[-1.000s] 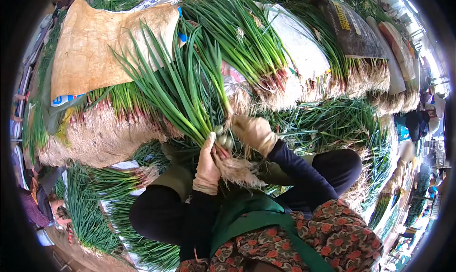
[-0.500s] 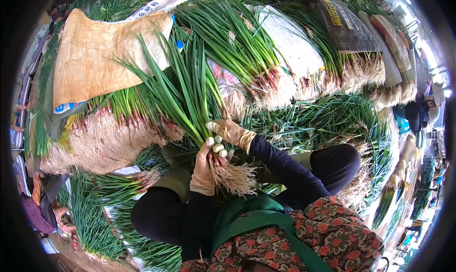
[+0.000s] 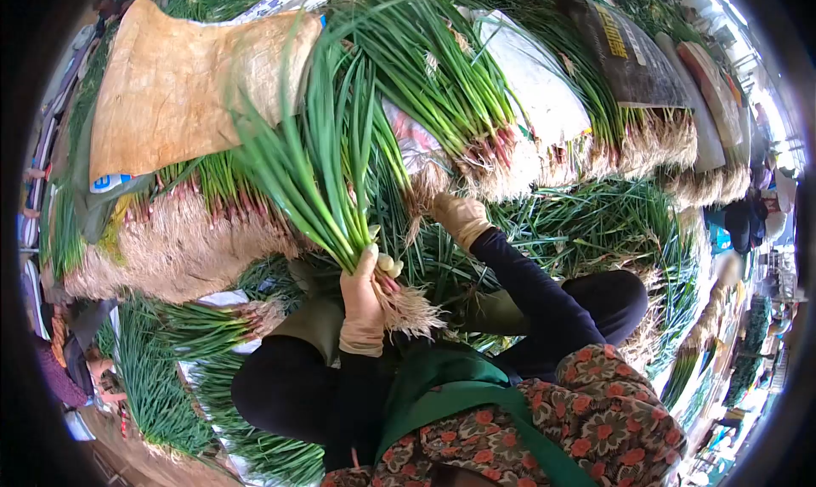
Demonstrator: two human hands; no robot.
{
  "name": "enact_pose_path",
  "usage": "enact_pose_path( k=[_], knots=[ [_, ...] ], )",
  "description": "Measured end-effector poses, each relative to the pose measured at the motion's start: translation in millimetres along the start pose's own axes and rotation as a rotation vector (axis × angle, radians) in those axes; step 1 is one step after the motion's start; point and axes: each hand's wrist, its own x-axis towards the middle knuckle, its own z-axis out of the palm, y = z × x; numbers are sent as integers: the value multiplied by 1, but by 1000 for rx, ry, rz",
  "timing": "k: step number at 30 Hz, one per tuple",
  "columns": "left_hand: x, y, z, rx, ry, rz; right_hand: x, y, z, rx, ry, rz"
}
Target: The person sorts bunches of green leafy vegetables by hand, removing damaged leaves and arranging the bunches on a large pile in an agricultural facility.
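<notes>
My left hand, in a light glove, is closed around a bundle of green onions just below the centre. Their leaves fan up and left, and their pale roots hang to the right of the fist. Further up and right, my right hand, gloved too, has its fingers curled at the roots of some onion stalks lying beside the upper pile. What its fingertips hold is too small to make out.
A tan sack covers onions at the upper left. White sheeting and a dark printed sack lie over more at the upper right. Loose onions spread beyond my knees. Part of a person shows at the far left.
My right hand has moved off the held bundle, up and right to the roots near the upper pile. My left hand still grips the bundle, whose leaves have swung and blurred.
</notes>
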Motion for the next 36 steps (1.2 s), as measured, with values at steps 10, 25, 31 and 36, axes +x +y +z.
enact_pose_path(
  k=[10, 25, 31, 36],
  knots=[
    [6, 1, -7, 103, -93, -203, 29, -25, 4, 78, -37, 275],
    [-12, -10, 16, 7, -122, -252, 20, -42, 50, 1211, 59, 313],
    [-2, -22, -4, -103, -81, -236, -2, -61, 50, 1945, 275, 678],
    [-17, -7, 17, -339, -138, -255, 10, -29, 35, 2040, 177, 458]
  ],
)
